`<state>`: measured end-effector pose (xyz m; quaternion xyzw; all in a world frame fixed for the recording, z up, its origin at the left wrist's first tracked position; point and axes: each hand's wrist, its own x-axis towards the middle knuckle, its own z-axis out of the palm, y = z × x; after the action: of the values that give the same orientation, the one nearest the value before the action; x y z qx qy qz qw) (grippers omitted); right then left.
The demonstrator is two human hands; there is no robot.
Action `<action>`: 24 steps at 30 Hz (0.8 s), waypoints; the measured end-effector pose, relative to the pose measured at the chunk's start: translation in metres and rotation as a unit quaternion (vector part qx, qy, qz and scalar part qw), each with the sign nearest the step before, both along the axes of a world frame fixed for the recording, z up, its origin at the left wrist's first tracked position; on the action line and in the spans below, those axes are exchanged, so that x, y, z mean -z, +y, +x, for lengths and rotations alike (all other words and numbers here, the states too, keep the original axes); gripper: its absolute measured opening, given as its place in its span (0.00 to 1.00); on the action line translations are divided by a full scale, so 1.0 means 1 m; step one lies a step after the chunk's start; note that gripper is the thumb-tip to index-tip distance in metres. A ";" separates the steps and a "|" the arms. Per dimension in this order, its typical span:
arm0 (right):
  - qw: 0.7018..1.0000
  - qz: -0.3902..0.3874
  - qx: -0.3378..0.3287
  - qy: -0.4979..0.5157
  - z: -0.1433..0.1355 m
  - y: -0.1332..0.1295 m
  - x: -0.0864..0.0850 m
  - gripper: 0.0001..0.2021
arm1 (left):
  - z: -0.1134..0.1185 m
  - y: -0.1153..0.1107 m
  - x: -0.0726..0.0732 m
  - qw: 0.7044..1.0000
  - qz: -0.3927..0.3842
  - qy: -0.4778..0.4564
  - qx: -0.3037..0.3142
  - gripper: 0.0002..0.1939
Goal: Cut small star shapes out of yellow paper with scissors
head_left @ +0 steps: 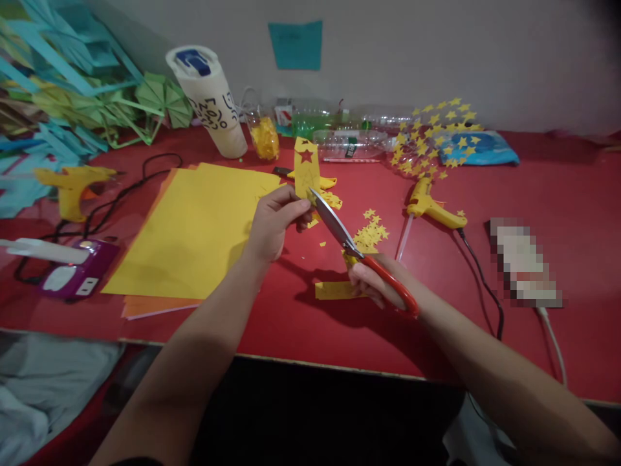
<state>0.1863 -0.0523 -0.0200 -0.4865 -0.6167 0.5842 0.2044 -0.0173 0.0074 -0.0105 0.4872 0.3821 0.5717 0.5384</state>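
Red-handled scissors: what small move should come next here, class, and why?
Probably a short, careful snip with the red-handled scissors where their tip meets the yellow paper strip. The left hand holds the strip up, the right hand grips the scissors, a star-shaped cutout shows higher up the strip, and yellow paper stars lie piled nearby.

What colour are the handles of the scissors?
Red; the scissor handles show in the head view, the only one.

The light is rather dim; soft-bordered shadows lie on the smooth red tabletop (557, 194); coarse square pixels hide one flat rectangular object (526, 262); outer edges look stretched; the upper right corner is darkened.
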 end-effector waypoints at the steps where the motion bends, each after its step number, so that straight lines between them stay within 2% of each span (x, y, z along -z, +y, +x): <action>1: 1.000 0.001 0.002 0.002 -0.001 0.000 -0.001 0.29 | 0.001 0.000 0.000 1.000 -0.002 -0.003 -0.002 0.04; 7: 0.999 -0.028 0.024 -0.010 -0.007 -0.001 -0.008 0.25 | 0.001 0.000 0.001 1.000 0.000 -0.009 -0.002 0.03; 24: 0.999 -0.031 0.036 -0.002 -0.006 -0.003 -0.007 0.22 | 0.002 0.000 0.000 1.000 -0.007 0.002 -0.013 0.03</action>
<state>0.1805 -0.0555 -0.0128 -0.5155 -0.5807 0.5946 0.2084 -0.0155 0.0070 -0.0104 0.4799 0.3936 0.5750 0.5330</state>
